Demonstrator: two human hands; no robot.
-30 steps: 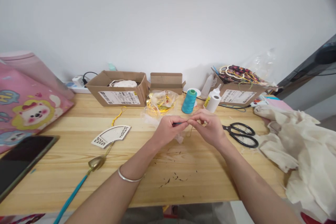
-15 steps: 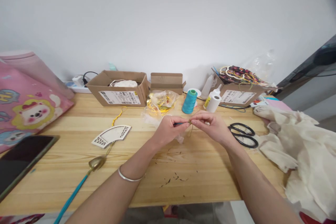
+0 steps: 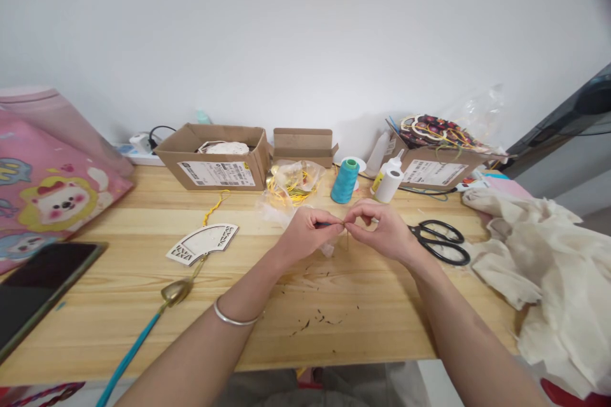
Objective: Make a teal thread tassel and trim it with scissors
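My left hand (image 3: pixel 308 232) is closed in a pinch over the middle of the table, and a short bit of dark blue thread shows between its thumb and forefinger. My right hand (image 3: pixel 377 226) pinches at the same spot, its fingertips touching those of the left. A thin olive cord (image 3: pixel 348 241) hangs down from where they meet. What lies between the fingertips is mostly hidden. To the left lies a pale fan-shaped pendant (image 3: pixel 203 244) with a yellow cord above it, a brass-coloured bell-shaped piece (image 3: pixel 176 292) and a teal tassel (image 3: pixel 128 356) below.
Behind my hands stand a teal thread cone (image 3: pixel 344 181), a white spool (image 3: pixel 388 186) and a bag of yellow cords (image 3: pixel 294 187). Black-handled scissors (image 3: pixel 442 241) lie right, beside cream cloth (image 3: pixel 548 280). Cardboard boxes (image 3: pixel 217 173) line the wall; a phone (image 3: pixel 41 289) lies left.
My right fingers have shifted slightly and curled more, still pinching by the left fingertips. The hanging cord now hangs straighter. The view has tilted slightly.
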